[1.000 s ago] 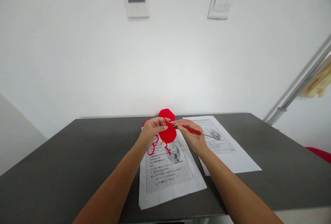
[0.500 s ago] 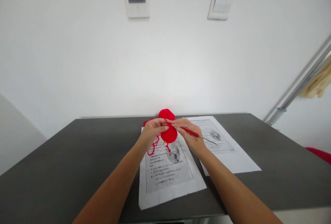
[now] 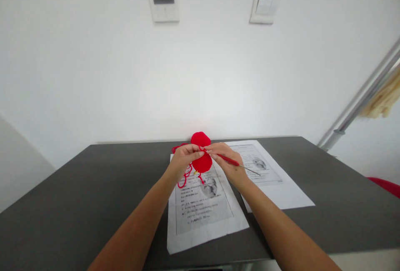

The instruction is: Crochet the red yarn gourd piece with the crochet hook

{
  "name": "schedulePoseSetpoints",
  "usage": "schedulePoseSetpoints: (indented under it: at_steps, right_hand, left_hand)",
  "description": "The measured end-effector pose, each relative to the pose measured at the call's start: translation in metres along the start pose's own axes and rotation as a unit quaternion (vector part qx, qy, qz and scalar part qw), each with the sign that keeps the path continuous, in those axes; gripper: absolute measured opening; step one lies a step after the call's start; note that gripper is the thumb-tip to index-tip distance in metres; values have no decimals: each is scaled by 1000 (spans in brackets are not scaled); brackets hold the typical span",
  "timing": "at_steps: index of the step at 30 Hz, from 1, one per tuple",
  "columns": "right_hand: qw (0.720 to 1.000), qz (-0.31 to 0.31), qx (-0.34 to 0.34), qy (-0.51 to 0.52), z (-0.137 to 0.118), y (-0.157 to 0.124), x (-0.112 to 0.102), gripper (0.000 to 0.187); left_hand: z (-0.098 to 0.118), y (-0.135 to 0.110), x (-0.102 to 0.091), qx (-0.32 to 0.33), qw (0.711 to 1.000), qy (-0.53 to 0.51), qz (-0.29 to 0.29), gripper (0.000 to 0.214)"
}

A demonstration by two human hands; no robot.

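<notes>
My left hand point(image 3: 183, 160) is closed in a pinch on a round red crocheted piece point(image 3: 202, 163) held just above the table. Loose red yarn point(image 3: 184, 176) hangs from that hand onto the paper. My right hand point(image 3: 229, 163) is closed on a red-handled crochet hook point(image 3: 231, 161), its tip at the top edge of the red piece and its metal end pointing right. A ball of red yarn point(image 3: 200, 138) sits on the table right behind both hands.
Two printed paper sheets lie on the dark table point(image 3: 78, 196): one point(image 3: 203, 212) under my hands, another point(image 3: 275, 179) to the right. A wall panel point(image 3: 163, 1) and a switch point(image 3: 265, 4) hang on the white wall. A metal rail point(image 3: 359, 104) slants at right.
My hands have drawn slightly closer together at the top of the red piece, and the hook has shifted a little left. Nothing else moved.
</notes>
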State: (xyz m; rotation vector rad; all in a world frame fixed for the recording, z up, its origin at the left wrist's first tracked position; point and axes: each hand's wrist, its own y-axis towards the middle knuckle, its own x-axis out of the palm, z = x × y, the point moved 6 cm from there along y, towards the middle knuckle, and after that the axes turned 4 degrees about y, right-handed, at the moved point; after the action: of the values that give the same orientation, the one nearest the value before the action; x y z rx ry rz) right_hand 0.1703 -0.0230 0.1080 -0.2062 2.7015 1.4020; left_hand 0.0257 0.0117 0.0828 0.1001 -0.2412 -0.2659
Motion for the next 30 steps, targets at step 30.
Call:
schedulePoseSetpoints:
  at_steps: [30]
  right_hand:
    - [993,-23,93,-73,19,-4,-1,15]
  left_hand:
    - [-9,6,-23,-3,990,104,98,22]
